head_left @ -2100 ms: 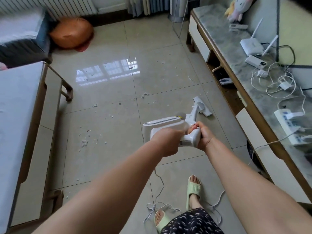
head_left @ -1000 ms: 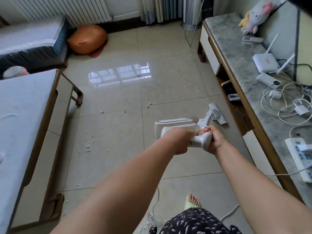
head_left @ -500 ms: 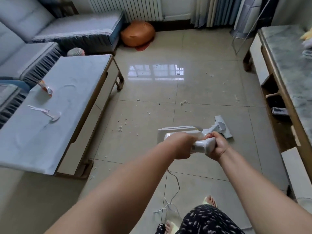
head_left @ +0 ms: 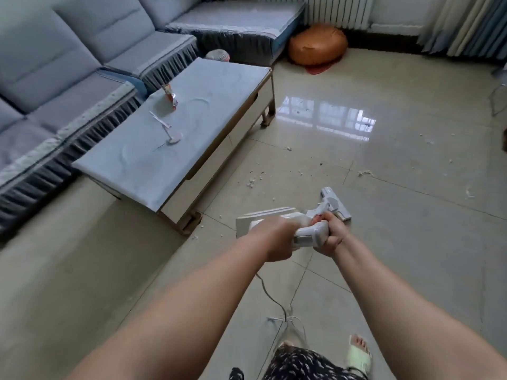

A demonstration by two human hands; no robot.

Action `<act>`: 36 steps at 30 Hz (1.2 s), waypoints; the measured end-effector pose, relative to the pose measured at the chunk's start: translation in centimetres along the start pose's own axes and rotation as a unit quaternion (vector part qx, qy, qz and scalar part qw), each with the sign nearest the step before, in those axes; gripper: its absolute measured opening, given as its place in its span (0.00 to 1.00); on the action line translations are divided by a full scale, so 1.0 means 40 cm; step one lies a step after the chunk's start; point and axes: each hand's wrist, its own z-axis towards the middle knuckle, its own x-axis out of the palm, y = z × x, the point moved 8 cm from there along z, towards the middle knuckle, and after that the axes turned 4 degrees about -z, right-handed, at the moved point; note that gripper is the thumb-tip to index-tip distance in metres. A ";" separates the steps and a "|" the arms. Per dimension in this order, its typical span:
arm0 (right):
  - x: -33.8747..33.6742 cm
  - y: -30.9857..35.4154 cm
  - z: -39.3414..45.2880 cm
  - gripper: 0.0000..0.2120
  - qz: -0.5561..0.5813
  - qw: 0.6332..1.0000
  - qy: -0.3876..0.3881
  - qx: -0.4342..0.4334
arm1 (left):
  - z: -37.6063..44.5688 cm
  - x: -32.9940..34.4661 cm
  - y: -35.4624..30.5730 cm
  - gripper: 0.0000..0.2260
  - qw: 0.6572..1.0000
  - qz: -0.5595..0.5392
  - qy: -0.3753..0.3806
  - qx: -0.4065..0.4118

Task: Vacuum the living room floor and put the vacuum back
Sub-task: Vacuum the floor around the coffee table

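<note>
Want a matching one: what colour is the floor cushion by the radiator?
Orange floor cushion, seen in the head view.

Grey sofa [head_left: 68, 64] behind coffee table [head_left: 219, 86]; orange beanbag [head_left: 318, 45] by radiator [head_left: 337, 9].

White plastic stick vacuum [head_left: 277, 218], with a pale grey band on its handle end and a grey floor head. Glossy beige floor tiles [head_left: 397, 215], flecked with white crumbs. Grey-blue fabric sofa [head_left: 68, 50], trimmed in a darker pleated skirt. Pale blue-grey low table top [head_left: 175, 124] over cream drawer fronts. Burnt-orange round cushion [head_left: 318, 46]. Black garment [head_left: 299, 364] sprinkled with small white marks. Pale green slipper [head_left: 358, 357].
</note>
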 end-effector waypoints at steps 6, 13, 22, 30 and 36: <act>0.069 -0.125 0.020 0.15 -0.080 0.997 -0.010 0.010 | -0.110 0.010 0.119 0.13 0.996 -0.041 -0.069 -0.039; 0.084 -0.114 0.012 0.21 -0.075 0.997 -0.015 0.026 | -0.104 -0.013 0.112 0.07 0.996 -0.018 -0.071 -0.046; 0.013 0.035 0.016 0.23 -0.089 0.996 -0.027 0.003 | 0.014 0.016 0.018 0.08 0.996 -0.024 -0.077 -0.040; -0.051 0.159 0.019 0.12 -0.088 0.995 -0.046 0.015 | 0.108 0.042 -0.068 0.09 0.995 -0.041 -0.082 -0.047; -0.085 0.268 0.024 0.13 -0.100 0.995 -0.030 0.010 | 0.188 0.045 -0.149 0.10 0.993 -0.055 -0.093 -0.049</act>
